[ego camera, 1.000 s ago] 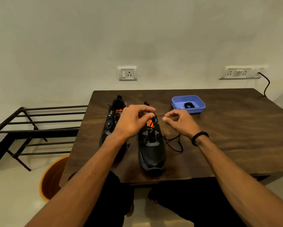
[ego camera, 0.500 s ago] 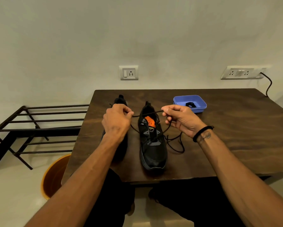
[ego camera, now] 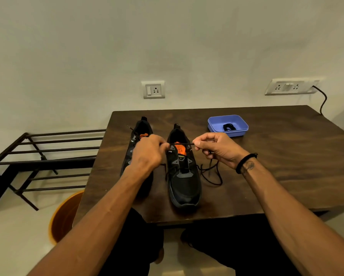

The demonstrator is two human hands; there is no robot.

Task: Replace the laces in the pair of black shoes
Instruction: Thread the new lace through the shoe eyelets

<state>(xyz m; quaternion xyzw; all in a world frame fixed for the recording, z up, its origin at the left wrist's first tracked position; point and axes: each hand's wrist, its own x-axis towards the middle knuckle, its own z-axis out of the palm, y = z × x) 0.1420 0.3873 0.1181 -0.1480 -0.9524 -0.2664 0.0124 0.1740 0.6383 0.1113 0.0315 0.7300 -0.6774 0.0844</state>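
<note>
Two black shoes with orange tongues stand side by side on the dark wooden table (ego camera: 276,156). The right shoe (ego camera: 184,182) is in full view; the left shoe (ego camera: 141,128) is partly hidden behind my left hand (ego camera: 147,154). A black lace (ego camera: 181,144) is stretched level above the right shoe's opening, pinched at one end by my left hand and at the other by my right hand (ego camera: 217,150). The rest of this lace hangs from my right hand and loops on the table beside the shoe (ego camera: 215,176).
A blue tray (ego camera: 240,128) at the back of the table holds a coiled black lace (ego camera: 229,127). A black metal rack (ego camera: 37,156) stands to the left, an orange bucket (ego camera: 63,216) on the floor below the table edge. A cable (ego camera: 323,100) hangs from the wall socket.
My hands moved apart from over the right shoe and pulled the lace taut between them; over the last half second they drew slightly closer together again.
</note>
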